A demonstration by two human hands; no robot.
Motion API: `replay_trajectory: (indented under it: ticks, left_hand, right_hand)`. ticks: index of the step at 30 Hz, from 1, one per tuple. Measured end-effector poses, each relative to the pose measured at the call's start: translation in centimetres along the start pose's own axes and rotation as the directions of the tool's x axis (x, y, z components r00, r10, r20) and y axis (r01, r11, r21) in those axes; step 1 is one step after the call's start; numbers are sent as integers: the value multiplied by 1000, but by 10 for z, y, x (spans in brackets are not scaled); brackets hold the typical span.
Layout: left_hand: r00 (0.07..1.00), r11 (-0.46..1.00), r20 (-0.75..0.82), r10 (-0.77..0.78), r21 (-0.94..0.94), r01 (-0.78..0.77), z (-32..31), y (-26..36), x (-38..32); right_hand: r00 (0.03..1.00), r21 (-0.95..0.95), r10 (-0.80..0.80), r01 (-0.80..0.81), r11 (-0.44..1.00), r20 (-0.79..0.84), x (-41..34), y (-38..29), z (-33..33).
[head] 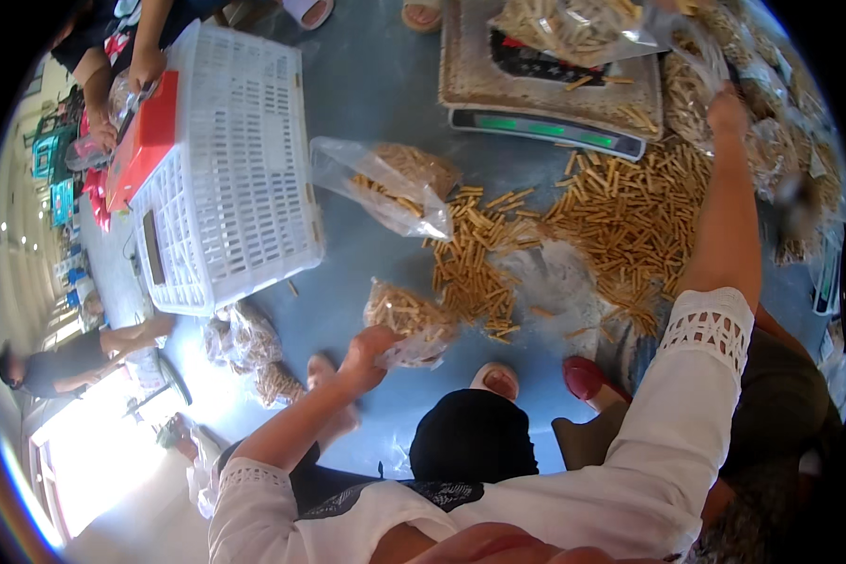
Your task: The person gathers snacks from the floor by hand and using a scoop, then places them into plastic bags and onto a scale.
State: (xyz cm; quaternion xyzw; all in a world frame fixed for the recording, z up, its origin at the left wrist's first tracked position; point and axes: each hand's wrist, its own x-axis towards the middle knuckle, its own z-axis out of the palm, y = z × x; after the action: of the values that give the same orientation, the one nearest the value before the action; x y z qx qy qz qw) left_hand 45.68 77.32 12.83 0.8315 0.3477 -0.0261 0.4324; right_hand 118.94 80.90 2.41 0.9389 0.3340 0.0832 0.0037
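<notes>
My left hand (371, 358) is closed on the edge of a small clear plastic bag (410, 310) partly filled with short tan sticks, perhaps a fried snack. Beside that bag spreads a loose pile of the same sticks (620, 218) on the blue-grey floor. My right arm reaches far out past the pile, and my right hand (729, 113) grips the gathered plastic of a clear bag (691, 106) holding paler sticks. Another open clear bag (402, 183) with sticks inside lies on its side at the near pile's far edge.
A digital platform scale (550, 116) carries a large bag of sticks (571, 32). A white plastic crate (247, 162) stands at left with a red box (144, 137) on it; a person's hands (144, 67) work there. Filled bags (250, 345) lie below the crate; more bags (782, 77) crowd the right.
</notes>
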Motion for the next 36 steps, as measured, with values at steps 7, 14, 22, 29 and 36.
replay_trajectory:
  ticks: [7, 14, 22, 29, 36]
  left_hand:
    - [995, 988, -60, 81, -128, -88, 29, 13, 40]
    - [924, 945, -313, 219, -169, -281, 11, 50, 88]
    - [514, 999, -858, 17, 35, 25, -64, -20, 165]
    - [934, 990, -358, -9, -132, -41, -47, -45, 187]
    - [785, 851, -328, 525, 240, -468, -41, 45, 149]
  right_hand:
    - [947, 284, 132, -45, 958, -294, -111, -80, -103]
    - [544, 881, -839, 395, 262, 5, -343, -206, -168]
    - [805, 968, -547, -133, 211, 230, -354, -278, -85]
    - [712, 785, -682, 320, 531, 171, -343, -348, -97]
    - [893, 863, -436, 128, 489, 114, -366, -279, -105]
